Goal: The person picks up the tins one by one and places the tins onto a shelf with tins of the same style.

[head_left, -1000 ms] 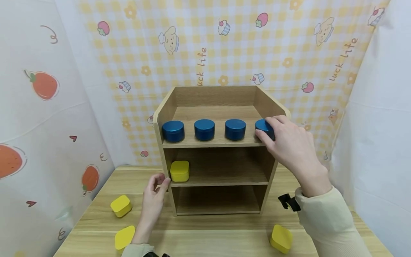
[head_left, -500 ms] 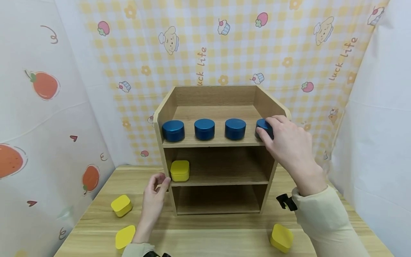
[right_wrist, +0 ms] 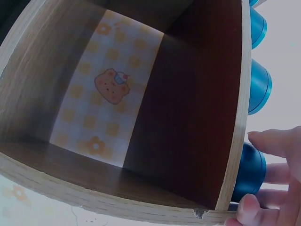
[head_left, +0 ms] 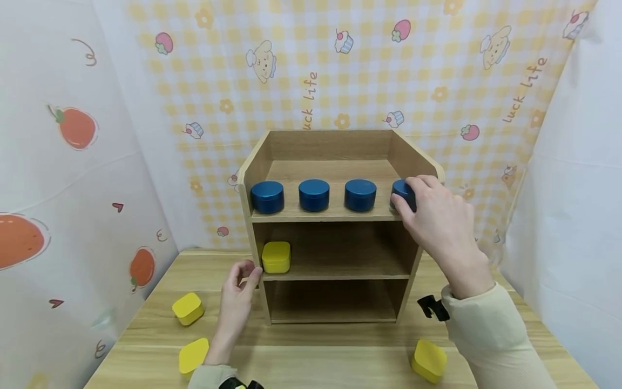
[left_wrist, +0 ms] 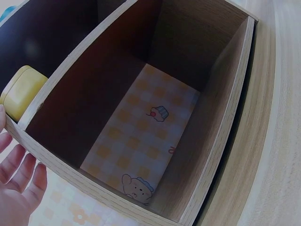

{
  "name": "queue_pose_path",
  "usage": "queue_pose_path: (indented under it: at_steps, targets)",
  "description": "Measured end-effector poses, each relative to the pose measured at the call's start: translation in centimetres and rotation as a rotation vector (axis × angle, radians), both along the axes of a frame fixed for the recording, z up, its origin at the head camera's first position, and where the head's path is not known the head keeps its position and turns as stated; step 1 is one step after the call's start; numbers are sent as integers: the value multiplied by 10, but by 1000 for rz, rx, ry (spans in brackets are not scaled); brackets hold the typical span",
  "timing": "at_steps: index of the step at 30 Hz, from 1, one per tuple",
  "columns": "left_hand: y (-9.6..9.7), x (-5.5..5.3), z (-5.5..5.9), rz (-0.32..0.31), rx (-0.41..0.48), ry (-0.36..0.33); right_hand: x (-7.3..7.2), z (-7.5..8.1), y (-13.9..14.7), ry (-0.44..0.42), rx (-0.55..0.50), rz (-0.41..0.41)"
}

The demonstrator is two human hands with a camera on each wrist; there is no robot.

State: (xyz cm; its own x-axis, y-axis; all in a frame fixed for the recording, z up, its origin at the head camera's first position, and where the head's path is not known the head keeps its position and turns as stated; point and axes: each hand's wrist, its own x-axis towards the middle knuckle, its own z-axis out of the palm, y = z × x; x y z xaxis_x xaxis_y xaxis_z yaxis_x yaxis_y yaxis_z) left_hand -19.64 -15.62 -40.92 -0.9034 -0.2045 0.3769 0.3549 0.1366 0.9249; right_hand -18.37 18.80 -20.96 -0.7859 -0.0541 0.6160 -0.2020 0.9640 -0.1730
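Near the right end of the shelf unit's top board, my right hand grips a round blue tin, thumb on one side and fingers on the other. Three similar tins stand left of it along the front edge: one at the left wall, a middle one and one nearer the hand. My left hand touches the left side panel of the wooden shelf unit, fingers loosely bent against its outer side and thumb at the front edge. Close to that thumb, a yellow rounded-square box sits on the middle shelf.
Two yellow boxes lie on the table left of the unit, one farther back and one near the left forearm. Another yellow box lies at the front right. A patterned cloth hangs behind the unit.
The head view has shifted slightly, so everything appears a little farther right. My right thumb sits slightly higher on the blue tin; the left hand stays at the side panel.
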Motion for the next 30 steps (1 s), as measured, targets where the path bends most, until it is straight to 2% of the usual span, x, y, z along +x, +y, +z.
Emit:
queue_pose_path:
  at_steps: [7, 12, 15, 17, 20, 23, 30]
  targets:
    - [0, 1, -1, 0, 0, 1, 13, -6, -3, -51, -46, 29]
    - [2, 1, 0, 5, 0, 9, 29, -7, -2, -37, -80, 71]
    - [1, 1, 1, 12, 1, 10, 38, -9, 1, -14, -95, 144]
    - [1, 1, 1, 14, 0, 11, 45, -13, 7, -27, -93, 224]
    - [1, 0, 1, 13, -2, 14, 56, -24, 16, -85, -93, 363]
    - [1, 0, 0, 23, -11, 17, 63, -40, 26, -143, -97, 446]
    - [2, 1, 0, 30, -20, 25, 64, -83, 51, -175, -105, 448]
